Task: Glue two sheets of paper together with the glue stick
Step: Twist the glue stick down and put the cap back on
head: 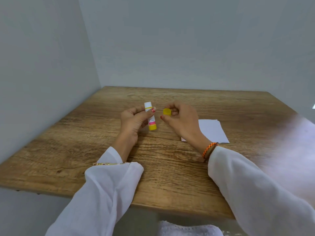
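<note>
Pale grey walls close in a wooden table [170, 159] set in the corner. White paper sheets [213, 130] lie on it, stacked, partly under the person's right wrist. Her left hand [133, 120] grips the glue stick [150, 116] upright above the table, its top bared. Her right hand [180, 116] pinches the yellow cap [167, 111] just beside it. Uncapping looks done; next, I reckon, she must set the cap down and bring the stick to the paper.
</note>
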